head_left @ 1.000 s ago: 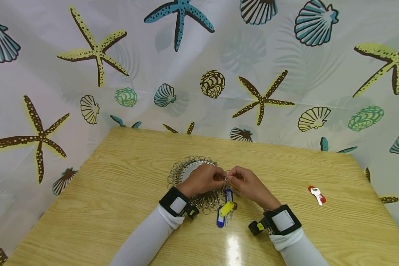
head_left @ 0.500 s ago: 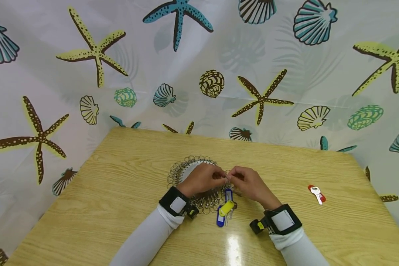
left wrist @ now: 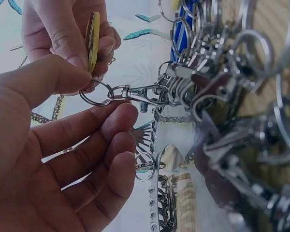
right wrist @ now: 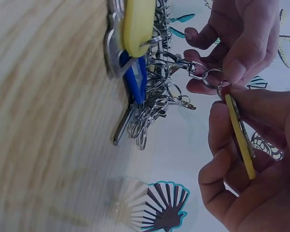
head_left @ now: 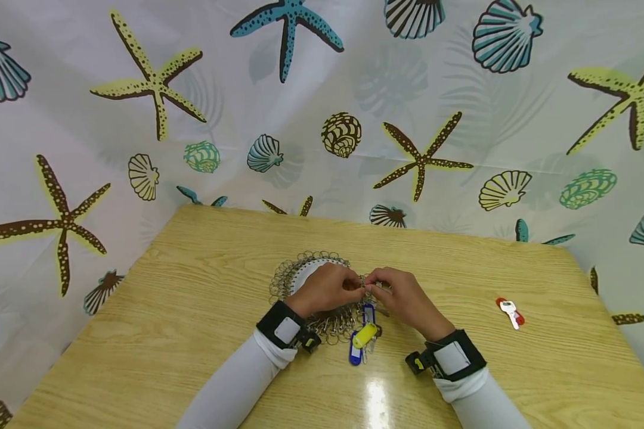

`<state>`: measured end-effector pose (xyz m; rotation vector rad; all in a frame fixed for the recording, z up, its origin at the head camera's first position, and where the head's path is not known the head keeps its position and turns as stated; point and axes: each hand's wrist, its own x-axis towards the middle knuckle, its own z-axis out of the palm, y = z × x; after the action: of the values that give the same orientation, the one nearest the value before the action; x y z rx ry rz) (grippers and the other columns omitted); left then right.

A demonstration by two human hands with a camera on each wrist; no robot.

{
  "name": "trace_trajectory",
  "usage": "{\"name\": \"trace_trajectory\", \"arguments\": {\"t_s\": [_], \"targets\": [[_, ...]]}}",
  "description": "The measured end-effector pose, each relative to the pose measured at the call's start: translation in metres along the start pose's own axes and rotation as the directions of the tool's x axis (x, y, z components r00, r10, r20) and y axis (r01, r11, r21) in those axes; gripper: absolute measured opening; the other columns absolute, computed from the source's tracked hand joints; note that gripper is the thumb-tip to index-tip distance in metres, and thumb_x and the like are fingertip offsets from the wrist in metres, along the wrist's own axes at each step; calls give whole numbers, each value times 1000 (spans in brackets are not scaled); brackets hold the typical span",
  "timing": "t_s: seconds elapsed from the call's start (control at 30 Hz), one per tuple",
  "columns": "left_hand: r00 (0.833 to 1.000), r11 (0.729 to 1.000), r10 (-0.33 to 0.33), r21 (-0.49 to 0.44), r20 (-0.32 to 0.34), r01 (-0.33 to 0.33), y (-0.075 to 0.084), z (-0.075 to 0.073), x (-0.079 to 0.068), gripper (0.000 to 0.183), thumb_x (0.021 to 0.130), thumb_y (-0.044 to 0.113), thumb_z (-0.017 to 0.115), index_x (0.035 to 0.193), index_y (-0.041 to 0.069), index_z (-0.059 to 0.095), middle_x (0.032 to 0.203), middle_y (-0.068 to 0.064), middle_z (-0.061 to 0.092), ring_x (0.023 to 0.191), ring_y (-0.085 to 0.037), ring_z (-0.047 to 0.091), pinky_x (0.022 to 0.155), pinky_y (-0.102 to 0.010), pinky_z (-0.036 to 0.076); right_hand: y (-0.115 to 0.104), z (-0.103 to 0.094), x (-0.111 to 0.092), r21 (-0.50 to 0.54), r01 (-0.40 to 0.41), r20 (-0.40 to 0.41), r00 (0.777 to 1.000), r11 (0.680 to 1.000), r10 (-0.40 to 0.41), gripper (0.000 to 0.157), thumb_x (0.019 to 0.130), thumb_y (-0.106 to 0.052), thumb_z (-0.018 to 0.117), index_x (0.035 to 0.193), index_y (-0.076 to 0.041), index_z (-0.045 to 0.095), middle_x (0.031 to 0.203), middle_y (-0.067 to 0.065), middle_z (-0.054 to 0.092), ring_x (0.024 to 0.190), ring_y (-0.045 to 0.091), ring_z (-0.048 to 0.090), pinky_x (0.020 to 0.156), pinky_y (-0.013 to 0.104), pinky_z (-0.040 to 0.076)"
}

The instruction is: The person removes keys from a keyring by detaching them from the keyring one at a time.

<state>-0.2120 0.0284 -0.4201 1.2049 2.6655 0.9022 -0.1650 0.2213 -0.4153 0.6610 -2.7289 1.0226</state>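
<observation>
My left hand (head_left: 327,289) pinches a split ring (left wrist: 89,100) between thumb and index finger; its other fingers are loosely bent. That ring hangs from a metal swivel clasp (left wrist: 140,93), one of many around a round white key rack (head_left: 303,276). My right hand (head_left: 402,298) meets the left fingertips and grips a yellow key tag (right wrist: 240,140) by its end at the ring. A metal key appears to lie against the tag's far side, mostly hidden. Whether the tag is threaded on the ring cannot be told.
Blue tags (head_left: 356,349), another yellow tag (head_left: 365,335) and keys hang from the rack's near right side. Farther right on the wooden table (head_left: 193,345) lies a silver key (head_left: 509,310) with a red tag (head_left: 519,320). A patterned sheet (head_left: 322,190) stands behind.
My right fingers shift slightly at the ring, and the right hand moves a touch. The left hand stays almost still.
</observation>
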Motion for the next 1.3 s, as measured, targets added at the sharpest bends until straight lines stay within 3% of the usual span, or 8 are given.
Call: {"name": "trace_trajectory", "arguments": {"t_s": [0.3, 0.67, 0.87, 1.0, 1.07, 1.3], "targets": [[1000, 1000, 7, 27, -11, -7, -1, 0, 2, 17, 92, 24, 64, 98, 13, 76, 83, 4, 70, 71, -5, 62, 66, -22, 52, -2, 1, 0, -22, 18, -10, 1000, 1000, -18, 6, 91, -7, 66, 92, -11, 71, 91, 0, 68, 82, 13, 63, 71, 35, 53], [1000, 999, 20, 34, 5, -20, 0, -1, 3, 19, 91, 22, 66, 106, 14, 74, 91, 3, 72, 78, -5, 64, 69, -22, 53, 0, 2, 0, 47, -83, 50, 995, 995, 81, 7, 94, -12, 63, 91, -12, 70, 90, 0, 69, 78, 12, 61, 68, 33, 50], [999, 999, 38, 10, 32, -38, 1, -2, 3, 18, 90, 19, 67, 106, 14, 73, 94, 3, 71, 86, -11, 66, 73, -23, 53, -1, 1, -1, 205, -231, 144, 968, 951, 204, 14, 99, -14, 55, 95, -7, 67, 94, 6, 66, 79, 18, 58, 66, 32, 47], [998, 999, 35, 11, 45, -35, 1, -2, 3, 20, 91, 22, 67, 108, 13, 73, 95, 3, 72, 87, -11, 67, 73, -22, 53, -2, 0, -1, 301, -284, 208, 951, 911, 228, 18, 102, -13, 48, 98, -1, 61, 92, 13, 64, 77, 28, 58, 60, 31, 47], [998, 999, 33, 4, 49, -33, 1, -1, 4, 21, 93, 23, 65, 110, 13, 72, 96, 3, 72, 85, -9, 67, 71, -21, 53, -2, 0, -1, 322, -289, 216, 950, 902, 227, 18, 103, -12, 46, 98, 0, 59, 90, 15, 64, 76, 31, 60, 57, 28, 46], [999, 999, 23, -34, 29, -22, -2, 0, 4, 24, 95, 28, 63, 107, 12, 75, 92, 4, 73, 75, -5, 65, 66, -20, 52, -2, -4, 0, 295, -236, 187, 965, 926, 186, 13, 101, -11, 51, 98, -5, 62, 90, 14, 64, 76, 33, 62, 59, 30, 48]]}}
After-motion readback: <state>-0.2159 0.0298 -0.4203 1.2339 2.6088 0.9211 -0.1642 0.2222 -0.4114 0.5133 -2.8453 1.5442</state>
